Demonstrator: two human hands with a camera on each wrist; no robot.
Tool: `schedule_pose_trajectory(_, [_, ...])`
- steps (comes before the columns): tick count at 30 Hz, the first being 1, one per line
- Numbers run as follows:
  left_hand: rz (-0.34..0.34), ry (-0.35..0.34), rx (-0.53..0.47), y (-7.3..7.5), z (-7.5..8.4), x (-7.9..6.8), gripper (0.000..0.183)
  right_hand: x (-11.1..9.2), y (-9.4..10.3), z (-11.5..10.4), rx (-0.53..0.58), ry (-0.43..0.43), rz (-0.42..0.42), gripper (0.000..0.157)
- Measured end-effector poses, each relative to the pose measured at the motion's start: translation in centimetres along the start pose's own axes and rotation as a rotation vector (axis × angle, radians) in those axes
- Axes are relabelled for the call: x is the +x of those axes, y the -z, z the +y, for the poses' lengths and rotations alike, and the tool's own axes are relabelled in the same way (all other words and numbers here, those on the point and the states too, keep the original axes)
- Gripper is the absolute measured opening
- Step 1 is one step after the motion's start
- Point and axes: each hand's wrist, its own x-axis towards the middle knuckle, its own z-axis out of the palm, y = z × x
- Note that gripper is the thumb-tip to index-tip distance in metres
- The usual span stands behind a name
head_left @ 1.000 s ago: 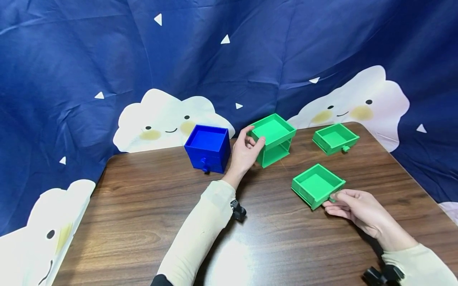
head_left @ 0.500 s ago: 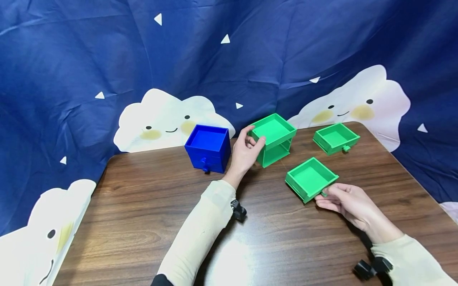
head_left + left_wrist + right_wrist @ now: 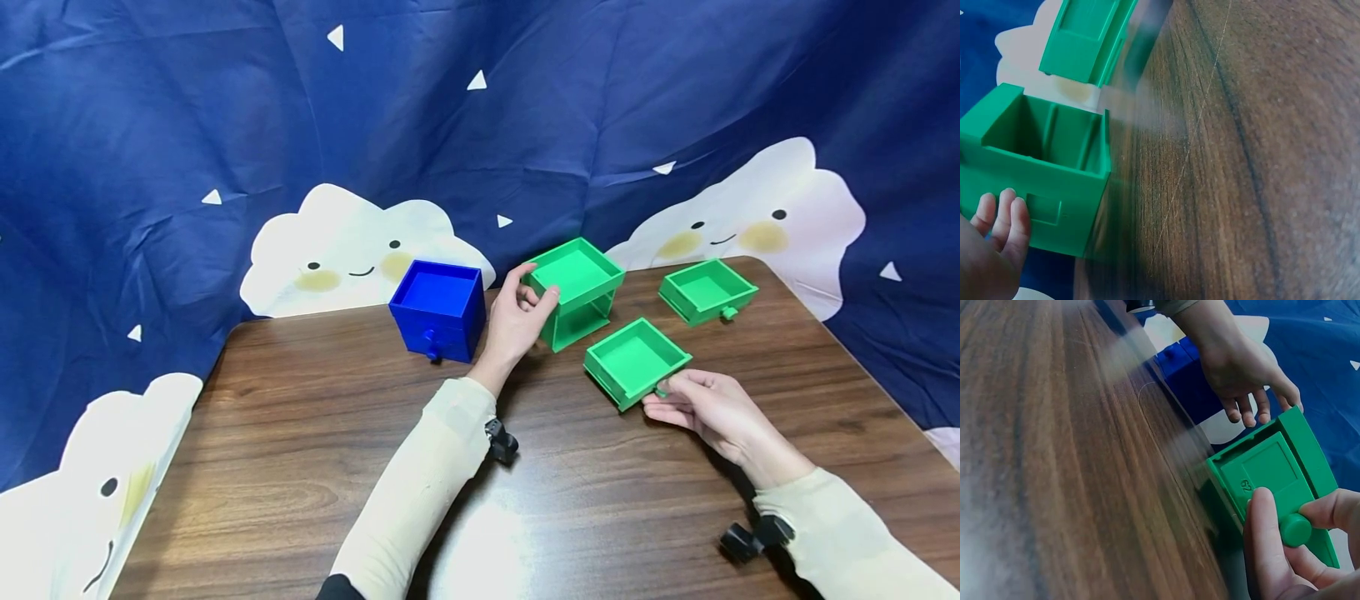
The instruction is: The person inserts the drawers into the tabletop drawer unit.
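My left hand holds the left side of a green cabinet frame, thumb at its front corner. The frame has a shallow tray-like top and an open compartment below; in the left wrist view three fingertips lie against its wall. With my right hand I pinch the round knob of a green drawer. This drawer is just in front of the frame, slightly to its right, its knob side toward me. From the right wrist view, the drawer front overlaps the frame's opening.
A second green drawer with a knob stands at the back right of the wooden table. Left of my left hand is a blue cabinet with knobs on its front. A blue cloth with clouds hangs behind.
My right hand has carried the green drawer leftward and farther back, closer to the frame. My left hand and the cabinet frame have stayed in place.
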Motion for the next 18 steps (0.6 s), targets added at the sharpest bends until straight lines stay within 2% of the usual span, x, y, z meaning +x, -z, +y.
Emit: schedule_pose_trajectory(18, [0.003,-0.001,-0.012,-0.1,-0.1,0.0,0.054,1.7,-1.3,0.1,0.018,-0.005,-0.006,0.027])
